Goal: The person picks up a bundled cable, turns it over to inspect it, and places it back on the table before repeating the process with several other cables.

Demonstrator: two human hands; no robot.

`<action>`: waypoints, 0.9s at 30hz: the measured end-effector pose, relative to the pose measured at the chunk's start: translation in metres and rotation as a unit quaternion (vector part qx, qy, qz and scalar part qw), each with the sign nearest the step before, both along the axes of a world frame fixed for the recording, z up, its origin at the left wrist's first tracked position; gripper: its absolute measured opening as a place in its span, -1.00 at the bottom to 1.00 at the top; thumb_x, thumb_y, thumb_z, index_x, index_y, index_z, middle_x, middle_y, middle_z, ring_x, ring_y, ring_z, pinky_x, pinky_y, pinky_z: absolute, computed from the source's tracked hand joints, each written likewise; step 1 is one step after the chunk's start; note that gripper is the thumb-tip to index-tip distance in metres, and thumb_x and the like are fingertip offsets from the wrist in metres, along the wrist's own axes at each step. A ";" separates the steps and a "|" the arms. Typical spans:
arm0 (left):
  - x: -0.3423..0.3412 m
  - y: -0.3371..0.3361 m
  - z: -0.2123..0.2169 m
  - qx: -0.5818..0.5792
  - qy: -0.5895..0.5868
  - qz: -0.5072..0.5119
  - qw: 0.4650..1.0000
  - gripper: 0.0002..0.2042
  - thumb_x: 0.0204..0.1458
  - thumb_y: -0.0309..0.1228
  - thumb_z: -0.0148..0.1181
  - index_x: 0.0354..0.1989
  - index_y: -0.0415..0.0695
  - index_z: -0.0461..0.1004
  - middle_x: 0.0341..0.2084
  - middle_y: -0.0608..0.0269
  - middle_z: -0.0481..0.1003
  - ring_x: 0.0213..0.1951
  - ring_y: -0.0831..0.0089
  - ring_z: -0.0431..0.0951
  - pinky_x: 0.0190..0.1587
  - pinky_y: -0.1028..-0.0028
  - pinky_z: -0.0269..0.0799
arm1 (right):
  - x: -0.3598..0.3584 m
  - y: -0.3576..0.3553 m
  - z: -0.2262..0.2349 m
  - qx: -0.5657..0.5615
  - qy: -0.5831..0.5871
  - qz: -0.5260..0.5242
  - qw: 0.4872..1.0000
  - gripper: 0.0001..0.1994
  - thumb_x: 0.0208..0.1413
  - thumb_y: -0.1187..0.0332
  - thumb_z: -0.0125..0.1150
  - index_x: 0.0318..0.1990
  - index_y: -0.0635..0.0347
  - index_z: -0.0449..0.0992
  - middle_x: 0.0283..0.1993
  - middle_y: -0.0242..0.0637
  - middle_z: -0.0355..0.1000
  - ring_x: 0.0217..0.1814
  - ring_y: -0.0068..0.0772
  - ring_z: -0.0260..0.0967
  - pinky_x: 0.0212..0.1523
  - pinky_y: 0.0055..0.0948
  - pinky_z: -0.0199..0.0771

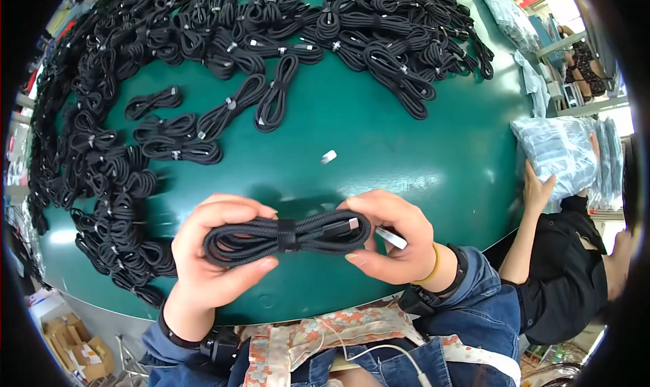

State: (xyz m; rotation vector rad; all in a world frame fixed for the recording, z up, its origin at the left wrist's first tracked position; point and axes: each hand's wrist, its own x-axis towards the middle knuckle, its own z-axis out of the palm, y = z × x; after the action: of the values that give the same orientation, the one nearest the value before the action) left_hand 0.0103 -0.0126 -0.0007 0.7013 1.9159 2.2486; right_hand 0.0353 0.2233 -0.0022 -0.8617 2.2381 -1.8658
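Observation:
I hold a coiled black braided cable (284,237), bound in the middle by a black strap, level over the near edge of a green table (379,150). My left hand (206,258) grips its left loop. My right hand (396,241) pinches the right end, where a silver plug (391,238) sticks out between the fingers.
Several more bundled black cables (223,113) lie heaped across the far and left parts of the table. A small white piece (328,157) rests mid-table. At the right, another person's hand (538,190) touches a clear bag of cables (558,157). Cardboard boxes (74,350) sit on the floor at lower left.

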 end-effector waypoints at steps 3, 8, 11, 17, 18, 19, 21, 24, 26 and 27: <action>0.000 0.006 0.005 -0.047 0.048 0.019 0.998 -0.55 -0.35 -0.66 0.22 -0.19 -0.28 0.26 -0.30 0.08 0.36 -0.22 0.36 0.40 -0.20 0.49 0.36 | 0.005 -0.004 0.000 -0.032 0.004 -0.070 0.997 -0.42 -0.29 0.58 0.21 0.00 0.40 0.17 -0.30 -0.26 0.29 -0.62 -0.69 0.14 -0.54 -0.67 0.23; -0.003 0.012 0.009 -0.030 -0.031 0.032 0.999 -0.54 -0.34 -0.54 0.25 -0.18 -0.27 0.24 -0.27 0.06 0.34 -0.24 0.42 0.39 -0.16 0.51 0.29 | -0.005 -0.009 -0.005 -0.080 0.046 -0.097 0.991 -0.41 -0.30 0.59 0.22 0.00 0.42 0.16 -0.36 -0.36 0.30 -0.68 -0.76 0.11 -0.48 -0.63 0.29; -0.004 0.010 0.003 -0.016 -0.065 0.028 0.997 -0.54 -0.33 -0.54 0.25 -0.18 -0.27 0.24 -0.27 0.07 0.35 -0.23 0.44 0.39 -0.16 0.53 0.30 | -0.004 -0.011 -0.007 -0.075 0.004 -0.140 0.987 -0.43 -0.29 0.60 0.22 -0.01 0.41 0.18 -0.37 -0.39 0.29 -0.67 -0.76 0.12 -0.49 -0.66 0.28; -0.001 0.010 0.007 -0.037 0.000 0.039 0.999 -0.56 -0.31 -0.68 0.20 -0.16 -0.27 0.24 -0.25 0.10 0.35 -0.21 0.42 0.41 -0.18 0.53 0.37 | -0.003 -0.004 0.007 0.029 0.060 -0.104 0.992 -0.44 -0.28 0.53 0.23 -0.02 0.40 0.19 -0.17 -0.24 0.28 -0.26 -0.54 0.29 -0.31 -0.61 0.31; 0.001 0.011 0.007 -0.024 -0.011 0.042 0.999 -0.56 -0.32 -0.68 0.20 -0.17 -0.27 0.25 -0.25 0.09 0.35 -0.21 0.43 0.41 -0.19 0.53 0.37 | -0.001 -0.005 0.010 0.025 0.044 -0.108 0.993 -0.44 -0.29 0.54 0.24 -0.03 0.39 0.20 -0.24 -0.27 0.29 -0.39 -0.59 0.28 -0.41 -0.64 0.28; 0.002 0.009 0.005 -0.015 -0.022 0.046 0.999 -0.56 -0.33 -0.69 0.20 -0.18 -0.27 0.25 -0.25 0.09 0.35 -0.22 0.43 0.41 -0.20 0.53 0.37 | -0.001 -0.007 0.008 0.016 0.029 -0.111 0.993 -0.45 -0.30 0.56 0.24 -0.03 0.37 0.22 -0.30 -0.30 0.30 -0.51 -0.65 0.28 -0.51 -0.66 0.25; 0.001 0.008 0.001 -0.018 -0.008 0.038 0.999 -0.56 -0.33 -0.69 0.20 -0.18 -0.27 0.25 -0.26 0.08 0.35 -0.23 0.45 0.41 -0.20 0.53 0.36 | -0.002 -0.007 0.003 0.019 0.057 -0.124 0.991 -0.45 -0.29 0.56 0.24 -0.03 0.37 0.22 -0.34 -0.31 0.30 -0.57 -0.66 0.24 -0.54 -0.67 0.21; 0.001 0.012 -0.001 -0.027 -0.004 0.041 0.999 -0.56 -0.34 -0.69 0.20 -0.19 -0.27 0.25 -0.27 0.07 0.36 -0.24 0.47 0.41 -0.19 0.54 0.34 | -0.004 -0.005 -0.001 -0.005 0.088 -0.118 0.989 -0.47 -0.28 0.57 0.22 -0.03 0.36 0.22 -0.42 -0.34 0.29 -0.70 -0.69 0.18 -0.62 -0.69 0.13; 0.001 0.012 -0.002 -0.021 -0.019 0.048 0.998 -0.56 -0.35 -0.69 0.21 -0.19 -0.26 0.25 -0.27 0.07 0.36 -0.25 0.48 0.41 -0.19 0.55 0.33 | -0.004 -0.005 0.000 -0.005 0.089 -0.116 0.989 -0.47 -0.28 0.58 0.22 -0.04 0.35 0.23 -0.45 -0.35 0.28 -0.71 -0.69 0.17 -0.64 -0.70 0.08; 0.002 0.012 0.000 -0.023 -0.017 0.046 0.999 -0.56 -0.35 -0.69 0.21 -0.19 -0.26 0.25 -0.27 0.07 0.36 -0.25 0.48 0.41 -0.19 0.55 0.33 | -0.004 -0.004 0.000 -0.004 0.087 -0.116 0.989 -0.48 -0.28 0.58 0.21 -0.04 0.34 0.23 -0.47 -0.36 0.27 -0.72 -0.69 0.17 -0.65 -0.71 0.06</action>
State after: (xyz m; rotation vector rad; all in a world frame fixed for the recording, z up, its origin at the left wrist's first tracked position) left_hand 0.0120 -0.0007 -0.0008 0.5772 2.0165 2.2466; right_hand 0.0314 0.2193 -0.0018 -0.8274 2.5355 -1.9643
